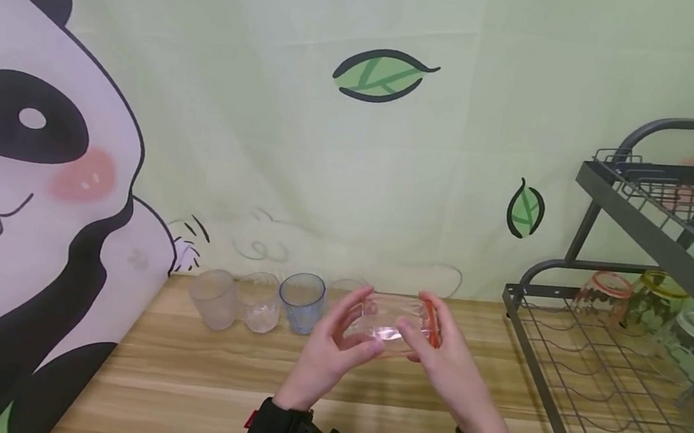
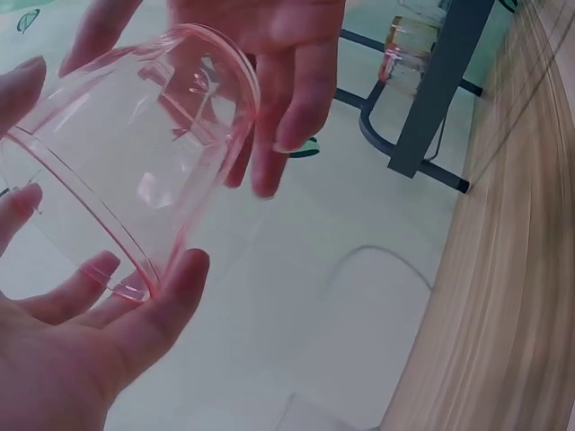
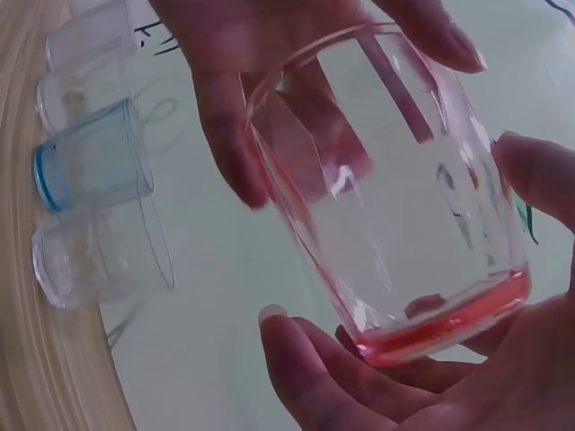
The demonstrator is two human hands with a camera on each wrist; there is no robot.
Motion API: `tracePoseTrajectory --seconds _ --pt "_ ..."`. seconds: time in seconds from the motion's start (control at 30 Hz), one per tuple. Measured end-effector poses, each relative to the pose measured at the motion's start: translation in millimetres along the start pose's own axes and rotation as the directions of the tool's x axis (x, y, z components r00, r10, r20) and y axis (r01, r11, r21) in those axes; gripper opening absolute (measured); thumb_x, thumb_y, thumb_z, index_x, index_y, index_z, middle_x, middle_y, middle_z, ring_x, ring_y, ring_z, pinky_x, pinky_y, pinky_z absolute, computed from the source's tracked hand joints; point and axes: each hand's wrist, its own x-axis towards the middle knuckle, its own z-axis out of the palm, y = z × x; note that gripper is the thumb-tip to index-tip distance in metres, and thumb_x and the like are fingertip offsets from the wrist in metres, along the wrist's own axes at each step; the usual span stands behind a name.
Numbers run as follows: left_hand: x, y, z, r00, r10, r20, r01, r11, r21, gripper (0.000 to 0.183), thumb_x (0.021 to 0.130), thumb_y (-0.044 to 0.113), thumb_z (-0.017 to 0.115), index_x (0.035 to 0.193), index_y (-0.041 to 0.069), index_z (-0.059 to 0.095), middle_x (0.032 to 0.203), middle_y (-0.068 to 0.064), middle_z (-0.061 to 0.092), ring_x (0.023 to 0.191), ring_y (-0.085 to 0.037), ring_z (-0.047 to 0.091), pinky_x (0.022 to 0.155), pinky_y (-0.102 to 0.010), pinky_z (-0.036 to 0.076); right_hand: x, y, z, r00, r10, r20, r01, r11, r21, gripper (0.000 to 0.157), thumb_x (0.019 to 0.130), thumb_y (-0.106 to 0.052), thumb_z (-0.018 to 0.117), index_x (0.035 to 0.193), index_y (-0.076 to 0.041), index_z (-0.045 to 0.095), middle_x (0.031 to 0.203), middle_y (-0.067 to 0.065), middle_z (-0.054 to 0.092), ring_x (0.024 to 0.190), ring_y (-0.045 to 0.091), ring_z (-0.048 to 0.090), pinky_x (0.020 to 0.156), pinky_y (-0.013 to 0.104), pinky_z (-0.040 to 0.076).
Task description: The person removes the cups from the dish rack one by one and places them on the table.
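Observation:
A clear drinking glass (image 1: 382, 310) with a pink tint and a red base lies sideways in the air between both hands, over the table. My left hand (image 1: 328, 348) holds its rim end, thumb and fingers spread around the rim (image 2: 85, 202). At the other end, my right hand (image 1: 451, 365) grips it near the thick red base (image 3: 449, 319), with the thumb along the side in the head view. The glass's inside looks see-through, with nothing in it.
Behind the left hand, along the wall, stand a frosted glass (image 1: 214, 300), a clear glass (image 1: 260, 303), a blue glass (image 1: 301, 305) and another clear one (image 3: 99, 256). To the right, a dark two-tier wire rack (image 1: 538, 374) bears several glasses, including a red-rimmed glass (image 1: 602, 297).

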Motion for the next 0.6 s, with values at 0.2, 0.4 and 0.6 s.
tracePoseTrajectory --seconds 0.2,0.4,0.6 --pt "-1.1 0.9 -1.5 0.997 -0.028 -0.066 0.036 0.991 0.129 0.067 0.086 0.019 0.077 0.144 0.03 0.046 0.15 0.002 0.036 0.136 -0.025 0.036 0.095 -0.04 0.049 1 4 -1.2 0.999 -0.039 0.007 0.04 0.989 -0.14 0.079 0.091 -0.058 0.059 0.152 -0.018 0.029 0.155 0.015 0.028 0.135 0.041 0.035 0.099 0.059 0.041" --pt "-3.7 8.0 -2.4 0.991 0.012 -0.133 0.027 0.957 0.29 0.065 0.086 0.02 0.078 0.143 0.029 0.048 0.144 0.002 0.041 0.13 -0.024 0.039 0.096 -0.045 0.047 0 6 -0.9 0.998 -0.066 -0.015 0.059 0.959 -0.279 0.076 0.096 -0.052 0.056 0.155 -0.014 0.025 0.156 0.02 0.023 0.135 0.042 0.033 0.1 0.06 0.039" --pt "0.7 9.0 -2.8 0.982 0.095 -0.166 -0.008 0.887 0.462 0.066 0.084 0.034 0.079 0.142 0.033 0.048 0.142 0.003 0.041 0.123 -0.016 0.043 0.093 -0.045 0.046 -2 6 -13.7 0.99 -0.137 -0.025 0.11 0.88 -0.463 0.061 0.1 -0.039 0.055 0.149 -0.007 0.036 0.151 0.024 0.029 0.136 0.044 0.032 0.104 0.064 0.031"
